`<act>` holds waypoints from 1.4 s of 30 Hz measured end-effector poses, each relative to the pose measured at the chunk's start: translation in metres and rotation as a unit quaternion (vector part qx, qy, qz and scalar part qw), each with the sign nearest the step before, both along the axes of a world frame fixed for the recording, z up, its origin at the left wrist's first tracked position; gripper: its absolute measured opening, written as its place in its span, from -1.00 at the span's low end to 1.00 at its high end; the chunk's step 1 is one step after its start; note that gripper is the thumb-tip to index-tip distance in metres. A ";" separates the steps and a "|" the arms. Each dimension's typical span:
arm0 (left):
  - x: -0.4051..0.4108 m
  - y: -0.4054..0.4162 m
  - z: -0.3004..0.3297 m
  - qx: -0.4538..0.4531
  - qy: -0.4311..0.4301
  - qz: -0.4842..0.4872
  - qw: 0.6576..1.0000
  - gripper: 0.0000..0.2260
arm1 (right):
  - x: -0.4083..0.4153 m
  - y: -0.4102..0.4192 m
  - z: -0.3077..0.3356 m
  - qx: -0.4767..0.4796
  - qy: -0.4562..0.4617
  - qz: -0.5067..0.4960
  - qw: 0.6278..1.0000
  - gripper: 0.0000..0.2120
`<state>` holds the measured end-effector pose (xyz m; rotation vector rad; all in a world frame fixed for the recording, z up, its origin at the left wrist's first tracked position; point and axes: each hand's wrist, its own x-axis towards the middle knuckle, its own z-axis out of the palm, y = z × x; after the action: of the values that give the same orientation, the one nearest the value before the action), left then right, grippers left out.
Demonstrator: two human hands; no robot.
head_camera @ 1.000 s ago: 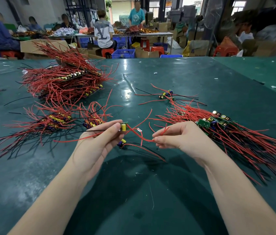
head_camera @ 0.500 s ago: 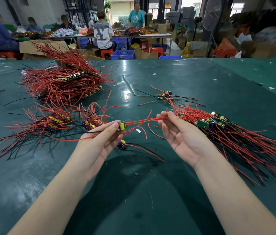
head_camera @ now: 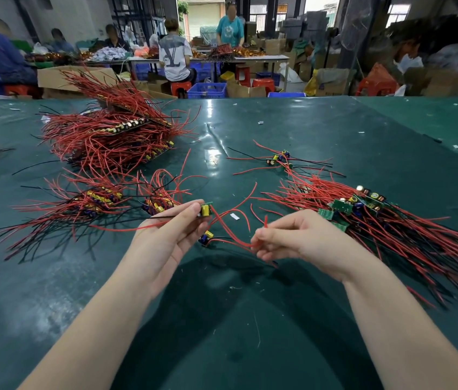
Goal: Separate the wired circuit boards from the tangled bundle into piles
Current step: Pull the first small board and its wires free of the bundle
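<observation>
Head view looks down on a dark green surface (head_camera: pixel 250 319) strewn with wired circuit boards. Left hand (head_camera: pixel 163 243) lies palm up, its grip closed between thumb and fingertips on a small board (head_camera: pixel 206 210) with a yellow part, held just above the surface; a black wire and a red wire run leftward from that hand. Right hand (head_camera: pixel 301 239) has its grip curled and pinched on looping red wires (head_camera: pixel 230 223) that lead across to the held board. A second small board (head_camera: pixel 204 238) with blue and yellow parts sits just below and between the two hands; it seems to rest on the surface, though that cannot be told for sure.

Just behind the right hand, a tangled bundle (head_camera: pixel 377 220) of green boards and red and black wires fans out to the right edge. Farther back, near the middle, a few boards (head_camera: pixel 278 159) lie by themselves with wires spread flat. Left of the left hand are two small piles (head_camera: pixel 92 199), and behind them a tall heap (head_camera: pixel 109 133) of stacked boards with red wires bristling upward. A small white scrap (head_camera: pixel 234 216) lies between the hands.

Beyond the far edge, several people (head_camera: pixel 175 56) sit or stand at other tables among cardboard boxes, red stools and a blue crate (head_camera: pixel 206 90).
</observation>
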<state>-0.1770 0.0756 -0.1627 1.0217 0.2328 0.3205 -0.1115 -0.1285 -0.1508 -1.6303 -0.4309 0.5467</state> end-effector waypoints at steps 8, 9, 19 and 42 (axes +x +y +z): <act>0.001 -0.002 -0.004 0.002 0.013 -0.009 1.000 -0.75 | 0.008 0.003 0.002 0.285 0.142 -0.194 0.928 -0.83; 0.002 -0.002 -0.004 0.003 0.014 -0.008 1.000 -0.76 | 0.009 0.002 0.002 0.290 0.152 -0.209 0.922 -0.85; 0.001 -0.004 -0.001 0.016 0.007 -0.004 1.000 -0.82 | 0.011 0.001 0.009 0.391 0.334 -0.195 0.835 -0.88; -0.005 -0.004 0.008 0.004 -0.014 -0.015 1.000 -0.82 | 0.004 0.009 0.007 0.332 0.205 -0.147 0.909 -0.43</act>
<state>-0.1821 0.0715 -0.1545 1.0270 0.1903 0.3086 -0.1075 -0.1196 -0.1440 -0.8661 -0.0331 0.4321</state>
